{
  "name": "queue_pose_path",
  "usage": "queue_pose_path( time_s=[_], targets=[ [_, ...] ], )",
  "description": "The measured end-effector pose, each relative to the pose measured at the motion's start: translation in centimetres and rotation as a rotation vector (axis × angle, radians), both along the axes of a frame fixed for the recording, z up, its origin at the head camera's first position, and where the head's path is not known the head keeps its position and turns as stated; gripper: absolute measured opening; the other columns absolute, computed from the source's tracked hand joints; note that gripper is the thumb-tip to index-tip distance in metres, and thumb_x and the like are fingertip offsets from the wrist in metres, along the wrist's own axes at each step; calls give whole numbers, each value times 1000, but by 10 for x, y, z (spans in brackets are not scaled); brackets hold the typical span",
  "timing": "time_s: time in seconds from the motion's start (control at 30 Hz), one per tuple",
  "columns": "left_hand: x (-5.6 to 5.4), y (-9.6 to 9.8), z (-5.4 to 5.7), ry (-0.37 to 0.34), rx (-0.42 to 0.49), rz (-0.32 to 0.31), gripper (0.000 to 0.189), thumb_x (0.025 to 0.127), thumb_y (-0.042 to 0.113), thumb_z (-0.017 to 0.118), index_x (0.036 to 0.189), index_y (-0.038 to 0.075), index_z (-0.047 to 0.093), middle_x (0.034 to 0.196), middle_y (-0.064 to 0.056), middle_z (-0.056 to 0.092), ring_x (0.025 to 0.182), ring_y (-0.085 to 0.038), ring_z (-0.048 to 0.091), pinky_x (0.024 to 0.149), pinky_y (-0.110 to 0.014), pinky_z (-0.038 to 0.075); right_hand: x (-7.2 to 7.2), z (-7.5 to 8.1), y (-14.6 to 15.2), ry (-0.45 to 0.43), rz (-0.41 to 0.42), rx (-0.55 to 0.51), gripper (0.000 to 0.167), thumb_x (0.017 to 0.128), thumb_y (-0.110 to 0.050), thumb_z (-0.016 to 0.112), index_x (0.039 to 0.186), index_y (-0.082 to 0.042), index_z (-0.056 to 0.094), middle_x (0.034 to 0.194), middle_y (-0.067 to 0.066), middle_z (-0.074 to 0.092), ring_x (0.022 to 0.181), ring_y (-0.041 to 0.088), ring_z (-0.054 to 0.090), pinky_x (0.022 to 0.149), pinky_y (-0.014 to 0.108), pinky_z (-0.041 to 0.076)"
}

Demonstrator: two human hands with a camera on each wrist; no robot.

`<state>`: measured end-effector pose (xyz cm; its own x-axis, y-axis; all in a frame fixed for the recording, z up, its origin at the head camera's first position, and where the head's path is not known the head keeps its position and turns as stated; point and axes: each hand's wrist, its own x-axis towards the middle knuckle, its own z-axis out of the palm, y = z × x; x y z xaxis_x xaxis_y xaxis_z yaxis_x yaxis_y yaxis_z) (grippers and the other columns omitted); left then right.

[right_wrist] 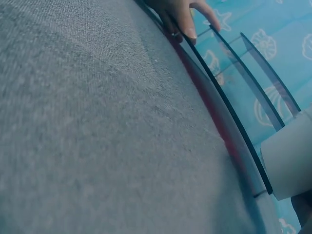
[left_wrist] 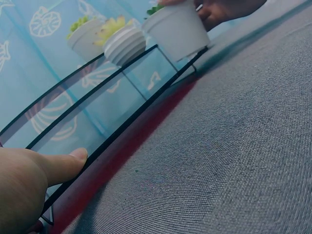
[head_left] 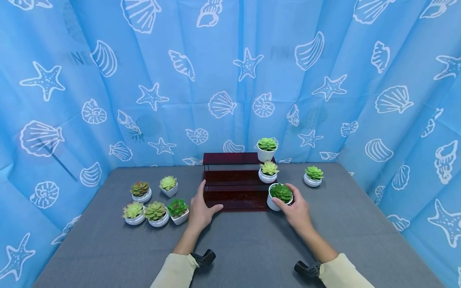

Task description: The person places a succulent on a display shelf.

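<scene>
My right hand [head_left: 297, 208] grips a white pot holding a green succulent [head_left: 281, 193], thumb in front and fingers round its far side. This pot is at the right end of the lowest tier of a dark red three-tier stand [head_left: 234, 196]; its base meets the tier's edge in the left wrist view. My left hand [head_left: 200, 210] is at the stand's left end, fingers extended along the side. Its thumb [left_wrist: 68, 165] lies at the lowest tier's front edge. Behind the held pot, a yellow-green succulent [head_left: 268, 168] in a ribbed pot occupies the middle tier, and another green succulent [head_left: 267, 145] the top one.
Left of the stand, several potted succulents are grouped on the grey cloth [head_left: 248, 248], including a dark green one [head_left: 178, 208] close beside my left hand. One more succulent [head_left: 313, 173] stands to the right. A blue shell-print curtain [head_left: 230, 80] encloses the back and sides.
</scene>
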<state>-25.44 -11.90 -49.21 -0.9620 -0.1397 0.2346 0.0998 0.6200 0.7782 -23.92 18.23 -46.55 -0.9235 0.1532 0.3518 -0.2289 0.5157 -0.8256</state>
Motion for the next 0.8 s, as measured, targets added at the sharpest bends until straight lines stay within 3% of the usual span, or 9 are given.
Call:
queue_pose_path(
  time_s=[0.37,0.6,0.8],
  targets=[
    [-1,1,1,-23,3,6,100,76,30,85,154,26,23,150,-11,40,128,-40,42,98,-60,38,-5,-2,-11,4,20,1,72,79,-22,82,137,3,46,132,23,55,119,31,53,98,46,41],
    [-1,1,0,-16,0,3,100,76,30,85,154,26,23,149,-12,41,127,-41,42,97,-60,38,-6,-6,-21,30,13,-39,71,78,-19,83,134,4,47,127,24,58,115,32,56,93,47,44],
    [-1,0,1,-9,0,2,100,76,29,85,154,26,23,149,-13,41,127,-41,42,97,-61,38,-4,-5,-29,8,10,-25,70,79,-26,83,133,1,47,126,22,59,115,30,57,93,47,45]
  ],
)
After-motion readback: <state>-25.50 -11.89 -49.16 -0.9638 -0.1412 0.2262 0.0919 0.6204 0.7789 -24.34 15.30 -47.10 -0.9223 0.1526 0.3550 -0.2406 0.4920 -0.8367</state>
